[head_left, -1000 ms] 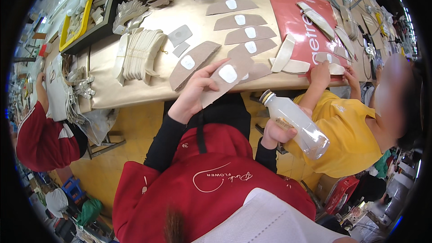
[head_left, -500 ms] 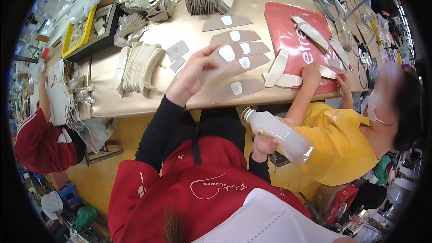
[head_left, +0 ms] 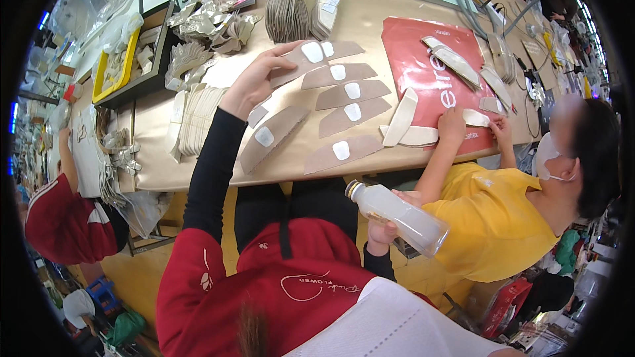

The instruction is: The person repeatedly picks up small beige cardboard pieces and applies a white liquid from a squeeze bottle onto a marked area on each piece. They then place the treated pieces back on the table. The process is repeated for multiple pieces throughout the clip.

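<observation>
My left hand (head_left: 254,82) reaches over the table, its fingers closed on the edge of a taupe trapezoid-shaped cut piece (head_left: 286,75) bearing a white rounded patch. This piece overlaps the left end of the farthest flat piece (head_left: 347,48). Several like pieces, such as the nearest one (head_left: 360,154), lie in a column, each with a white patch. One more patched piece (head_left: 281,133) lies beside my left forearm. Below the table edge, my right hand (head_left: 382,231) grips a translucent plastic bottle (head_left: 407,217), tilted with its gold-ringed neck toward the table.
A bundled stack of cream pieces (head_left: 202,119) is at left, near a black-and-yellow tray (head_left: 135,73). Bundles of taupe pieces (head_left: 286,10) stand at the back. On the right, a co-worker in yellow (head_left: 496,218) handles cream pieces over a red sheet (head_left: 403,39).
My left hand has moved away from me and leftward with the patched piece. The piece beside my forearm, mostly covered before, now shows. The bottle stays in my right hand.
</observation>
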Motion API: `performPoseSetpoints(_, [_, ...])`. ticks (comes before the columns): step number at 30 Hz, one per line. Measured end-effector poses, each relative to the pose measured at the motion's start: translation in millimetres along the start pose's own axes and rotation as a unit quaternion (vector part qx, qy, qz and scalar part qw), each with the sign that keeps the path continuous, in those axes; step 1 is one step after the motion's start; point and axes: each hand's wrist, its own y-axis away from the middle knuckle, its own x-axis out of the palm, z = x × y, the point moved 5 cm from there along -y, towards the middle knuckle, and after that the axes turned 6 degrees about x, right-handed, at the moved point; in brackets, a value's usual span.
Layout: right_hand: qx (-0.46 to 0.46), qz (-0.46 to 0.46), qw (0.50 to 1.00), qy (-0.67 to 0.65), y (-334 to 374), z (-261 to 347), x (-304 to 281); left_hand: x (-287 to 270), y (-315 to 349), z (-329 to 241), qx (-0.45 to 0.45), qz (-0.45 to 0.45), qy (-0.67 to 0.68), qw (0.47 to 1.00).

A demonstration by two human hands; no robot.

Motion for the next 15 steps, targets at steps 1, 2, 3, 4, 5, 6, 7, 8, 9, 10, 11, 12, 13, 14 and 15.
performPoseSetpoints(1, [0.015,-0.008,1.0,0.008,0,-3,-1,-4,4,-2,-0.005,-0.005,0.001,1.0])
performPoseSetpoints(2, [0.015,0.005,1.0,0.012,-1,-6,0,-7,7,-4,-0.008,-0.007,0.005,1.0])
performPoseSetpoints(3, [0.02,0.014,1.0,0.015,1,-8,1,-11,10,-6,-0.01,-0.011,-0.002,1.0])
performPoseSetpoints(4, [0.026,0.023,0.999,0.019,1,-10,2,-15,11,-8,-0.015,-0.019,-0.008,1.0])
performPoseSetpoints(5, [0.036,0.025,0.999,0.021,3,-11,3,-17,11,-10,-0.015,-0.017,-0.007,1.0])
performPoseSetpoints(6, [0.043,0.033,0.998,0.022,3,-11,4,-19,12,-12,-0.011,-0.008,-0.004,1.0])
performPoseSetpoints(7, [0.051,0.034,0.998,0.024,4,-11,5,-22,13,-13,-0.014,-0.009,-0.004,1.0])
performPoseSetpoints(8, [0.055,0.038,0.997,0.024,5,-10,6,-27,14,-13,-0.016,-0.028,-0.016,0.999])
performPoseSetpoints(9, [0.059,0.042,0.997,0.024,5,-9,7,-31,15,-14,-0.015,-0.037,-0.023,0.999])
performPoseSetpoints(10, [0.048,0.052,0.997,0.034,5,-7,8,-38,15,-13,-0.026,-0.07,-0.04,0.996])
performPoseSetpoints(11, [0.036,0.063,0.996,0.044,5,-5,10,-43,16,-13,-0.011,-0.084,-0.026,0.996])
performPoseSetpoints(12, [0.036,0.063,0.996,0.051,4,-5,11,-51,19,-10,-0.008,-0.123,-0.02,0.992])
performPoseSetpoints(13, [0.031,0.071,0.996,0.054,4,-5,13,-57,20,-8,0.006,-0.143,-0.007,0.99])
performPoseSetpoints(14, [0.038,0.069,0.995,0.055,4,-6,14,-61,17,-4,0.026,-0.164,0.01,0.986])
performPoseSetpoints(15, [0.043,0.081,0.994,0.056,5,-7,16,-63,14,2,0.056,-0.167,0.035,0.984])
